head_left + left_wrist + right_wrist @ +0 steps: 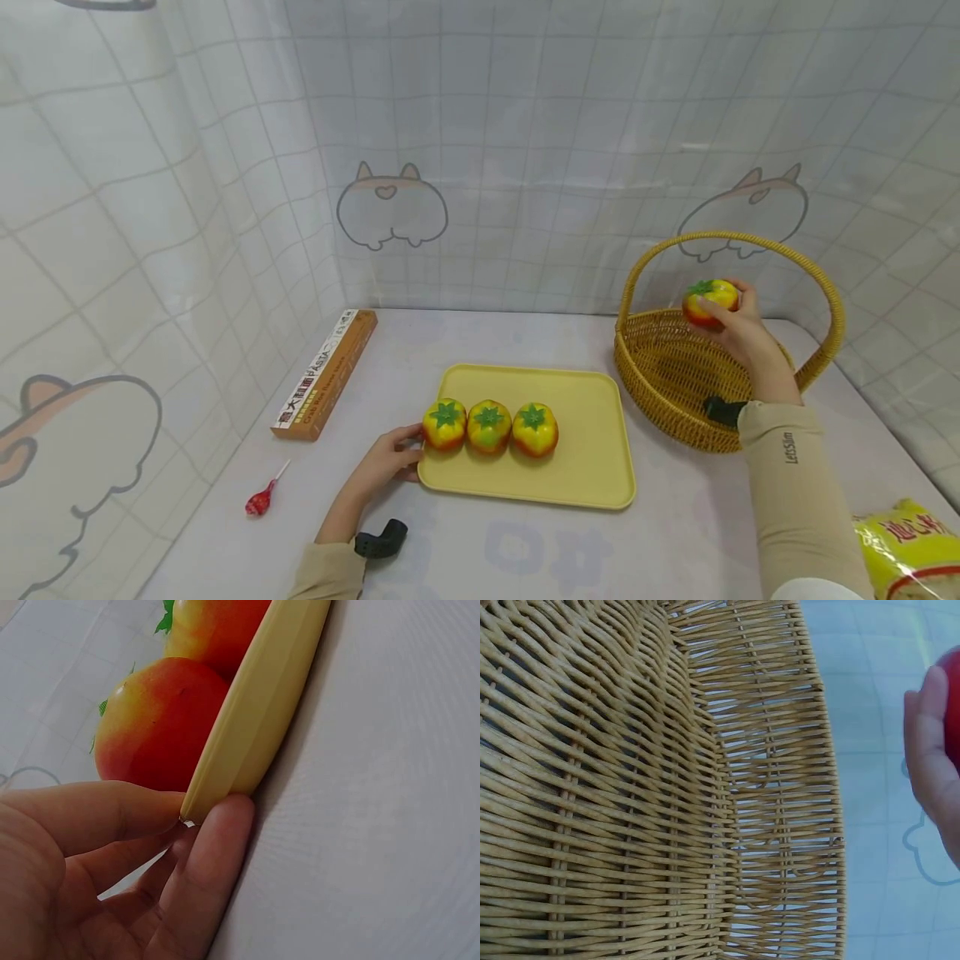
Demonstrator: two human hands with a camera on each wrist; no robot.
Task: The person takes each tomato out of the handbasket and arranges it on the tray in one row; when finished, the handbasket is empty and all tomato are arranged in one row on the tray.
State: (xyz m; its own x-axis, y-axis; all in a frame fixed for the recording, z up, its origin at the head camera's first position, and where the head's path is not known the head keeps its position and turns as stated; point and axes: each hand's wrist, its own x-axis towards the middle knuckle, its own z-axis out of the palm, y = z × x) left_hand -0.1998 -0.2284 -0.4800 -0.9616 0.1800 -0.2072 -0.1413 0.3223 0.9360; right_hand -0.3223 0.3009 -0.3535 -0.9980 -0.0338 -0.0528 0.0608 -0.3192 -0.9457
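Observation:
My right hand grips a yellow-and-red tomato with a green leafy top, up over the brown wicker basket. In the right wrist view, the woven basket wall fills most of the picture, with the fingers and a bit of red at the right edge. On the yellow tray, three similar tomatoes stand in a row near its left side. My left hand pinches the tray's left edge beside the leftmost tomato; thumb and finger meet around the rim in the left wrist view.
Left of the tray lie a brown pasta box and, nearer me, a red-wrapped lollipop. A yellow printed bag sits at the front right. The basket's tall handle arches overhead. Grid-patterned sheeting walls the table's back and sides.

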